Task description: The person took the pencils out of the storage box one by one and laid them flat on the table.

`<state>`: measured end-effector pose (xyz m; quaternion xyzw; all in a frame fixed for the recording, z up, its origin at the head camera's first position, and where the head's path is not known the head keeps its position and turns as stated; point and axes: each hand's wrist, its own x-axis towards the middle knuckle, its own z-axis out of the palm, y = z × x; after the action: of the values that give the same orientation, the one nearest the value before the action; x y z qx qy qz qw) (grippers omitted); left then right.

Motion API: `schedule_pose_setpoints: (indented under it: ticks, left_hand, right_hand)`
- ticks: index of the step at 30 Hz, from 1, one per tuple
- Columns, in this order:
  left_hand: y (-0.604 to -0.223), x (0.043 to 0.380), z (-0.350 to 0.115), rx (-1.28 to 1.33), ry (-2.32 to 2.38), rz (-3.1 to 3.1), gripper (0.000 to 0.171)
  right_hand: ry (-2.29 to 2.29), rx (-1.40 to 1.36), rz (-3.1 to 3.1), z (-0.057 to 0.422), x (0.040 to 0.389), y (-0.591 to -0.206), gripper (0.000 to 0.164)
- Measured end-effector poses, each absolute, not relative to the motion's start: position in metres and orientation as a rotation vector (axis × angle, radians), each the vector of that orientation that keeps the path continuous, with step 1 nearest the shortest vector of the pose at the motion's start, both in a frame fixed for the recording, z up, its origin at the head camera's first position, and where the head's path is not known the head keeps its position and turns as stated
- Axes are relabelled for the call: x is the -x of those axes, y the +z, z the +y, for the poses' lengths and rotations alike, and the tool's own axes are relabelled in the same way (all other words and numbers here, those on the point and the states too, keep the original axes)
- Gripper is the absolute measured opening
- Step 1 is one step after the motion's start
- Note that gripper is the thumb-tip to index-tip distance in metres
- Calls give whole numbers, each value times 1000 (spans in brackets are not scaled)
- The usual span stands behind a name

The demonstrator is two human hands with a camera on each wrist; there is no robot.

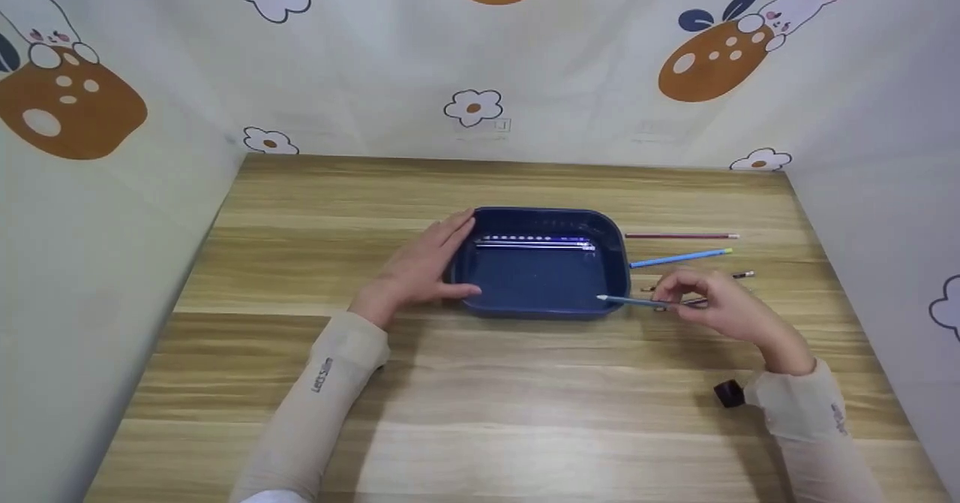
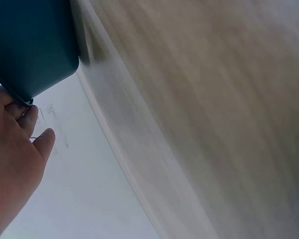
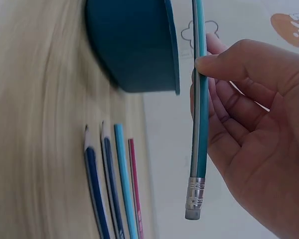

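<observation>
Bunny pictures (image 1: 796,9) decorate the pale cloth (image 1: 375,75) behind a wooden table (image 1: 540,413). Mid-frame, the left hand (image 1: 416,269) rests on a blue box's (image 1: 536,285) left edge, fingers stretched out. Right of it, the right hand (image 1: 724,308) pinches a greenish pencil (image 1: 634,301), its tip over the box's lower right corner. Four other pencils (image 1: 681,257) lie at the right.

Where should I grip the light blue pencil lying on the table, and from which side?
Probably mid-shaft: pinch the light blue pencil across its width from above, coming in from the right. It lies flat, its left end close to the blue tub.
</observation>
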<state>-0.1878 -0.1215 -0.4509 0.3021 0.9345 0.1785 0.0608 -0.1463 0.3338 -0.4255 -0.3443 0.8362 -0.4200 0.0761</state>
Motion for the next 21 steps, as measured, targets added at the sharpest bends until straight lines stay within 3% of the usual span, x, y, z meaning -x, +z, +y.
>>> schedule_pose_setpoints:
  ticks: [21]
  left_hand:
    - [-451, 187, -121, -894, 564, 2817, 108]
  right_hand:
    - [-1244, 857, 2601, 405, 129, -456, 25]
